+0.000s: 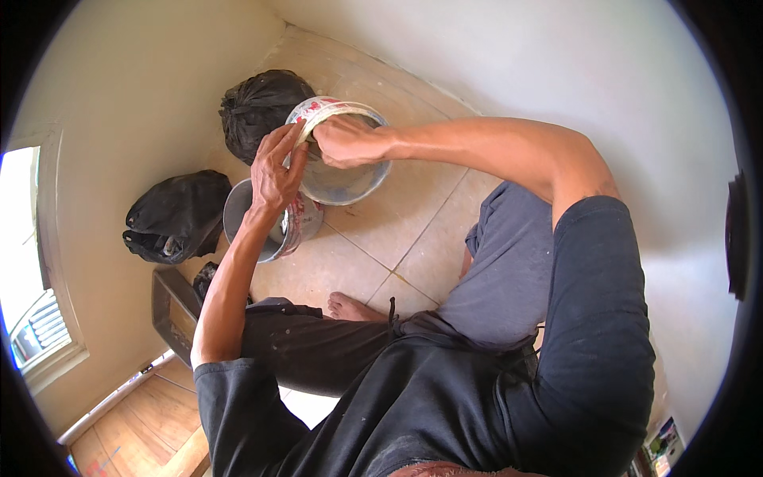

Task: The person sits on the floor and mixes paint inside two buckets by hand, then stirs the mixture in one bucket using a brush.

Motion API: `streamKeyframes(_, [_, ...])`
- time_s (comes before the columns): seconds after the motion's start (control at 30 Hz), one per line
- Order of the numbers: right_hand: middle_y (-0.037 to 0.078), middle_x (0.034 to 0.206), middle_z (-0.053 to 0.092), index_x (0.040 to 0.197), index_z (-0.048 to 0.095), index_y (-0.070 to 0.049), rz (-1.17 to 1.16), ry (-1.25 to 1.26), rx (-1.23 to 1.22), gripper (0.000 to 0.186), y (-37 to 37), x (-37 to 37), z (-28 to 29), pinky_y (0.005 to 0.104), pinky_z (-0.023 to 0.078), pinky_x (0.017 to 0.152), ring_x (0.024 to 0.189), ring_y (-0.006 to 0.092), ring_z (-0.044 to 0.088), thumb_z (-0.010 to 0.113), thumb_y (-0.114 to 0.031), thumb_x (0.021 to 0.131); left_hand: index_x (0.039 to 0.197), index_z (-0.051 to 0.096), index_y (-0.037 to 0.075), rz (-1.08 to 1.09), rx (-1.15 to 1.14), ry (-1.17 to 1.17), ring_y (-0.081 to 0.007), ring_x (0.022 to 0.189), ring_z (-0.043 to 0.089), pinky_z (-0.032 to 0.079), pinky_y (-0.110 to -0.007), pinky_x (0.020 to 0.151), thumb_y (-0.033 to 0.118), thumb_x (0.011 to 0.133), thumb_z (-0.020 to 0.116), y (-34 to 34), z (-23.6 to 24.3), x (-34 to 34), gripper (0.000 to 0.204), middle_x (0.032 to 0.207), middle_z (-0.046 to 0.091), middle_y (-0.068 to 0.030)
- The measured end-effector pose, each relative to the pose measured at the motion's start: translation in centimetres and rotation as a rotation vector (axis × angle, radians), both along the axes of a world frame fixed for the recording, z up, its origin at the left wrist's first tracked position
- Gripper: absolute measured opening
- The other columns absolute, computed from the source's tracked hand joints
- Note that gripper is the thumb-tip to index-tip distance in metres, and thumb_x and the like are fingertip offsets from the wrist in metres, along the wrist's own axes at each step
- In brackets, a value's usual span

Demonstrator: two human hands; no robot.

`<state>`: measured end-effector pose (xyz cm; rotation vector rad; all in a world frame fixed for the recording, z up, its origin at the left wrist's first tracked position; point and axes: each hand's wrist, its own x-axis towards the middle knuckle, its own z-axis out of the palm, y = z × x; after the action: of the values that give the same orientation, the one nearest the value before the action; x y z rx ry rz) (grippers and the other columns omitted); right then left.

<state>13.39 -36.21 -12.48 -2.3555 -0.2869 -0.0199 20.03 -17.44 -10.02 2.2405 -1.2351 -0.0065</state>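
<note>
I sit on a tiled floor in a room corner. My right hand [343,141] grips the rim of a tilted pale plastic bucket [350,179] held off the floor. My left hand [276,168] touches the same rim from the left, fingers spread along its edge. Just below it stands a second grey bucket [242,213] with a red and white label, resting on the floor. What is inside either bucket is hidden.
Two tied black plastic bags lie near the wall: one [258,107] behind the buckets, one [176,216] to the left. A dark tray [173,308] sits by my left knee. A window [28,270] is at far left. My bare foot [354,307] rests on the tiles.
</note>
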Motion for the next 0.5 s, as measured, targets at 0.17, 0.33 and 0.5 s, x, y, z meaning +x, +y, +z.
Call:
streamKeyframes(0.17, [0.035, 0.075, 0.064, 0.076, 0.065, 0.014, -0.062, 0.088, 0.006, 0.027, 1.1, 0.4, -1.0, 0.0506, 0.054, 0.066, 0.074, 0.0444, 0.07, 0.061, -0.012, 0.078, 0.135, 0.059, 0.006, 0.011, -0.011, 0.019, -0.0374, 0.119, 0.054, 0.039, -0.044, 0.108, 0.022, 0.105, 0.048, -0.2, -1.4, 1.0, 0.036, 0.131, 0.06, -0.0186])
streamKeyframes(0.33, [0.035, 0.079, 0.066, 0.079, 0.066, 0.014, -0.128, 0.077, -0.01, 0.028, 1.3, 0.5, -0.2, 0.0511, 0.056, 0.07, 0.079, 0.0464, 0.07, 0.061, -0.014, 0.08, 0.138, 0.055, 0.006, 0.008, -0.047, 0.112, -0.0379, 0.127, 0.051, 0.037, -0.043, 0.11, 0.03, 0.108, 0.042, -0.6, -2.2, 1.5, 0.041, 0.135, 0.058, -0.0195])
streamKeyframes(0.5, [0.034, 0.08, 0.066, 0.082, 0.066, 0.013, -0.094, 0.141, 0.025, 0.024, 1.7, 0.5, -1.1, 0.0518, 0.056, 0.073, 0.082, 0.0475, 0.07, 0.062, -0.009, 0.078, 0.14, 0.054, 0.005, 0.025, -0.125, 0.429, -0.0347, 0.133, 0.05, 0.037, -0.041, 0.111, 0.035, 0.109, 0.04, -1.8, -1.5, 0.3, 0.045, 0.14, 0.056, -0.0201])
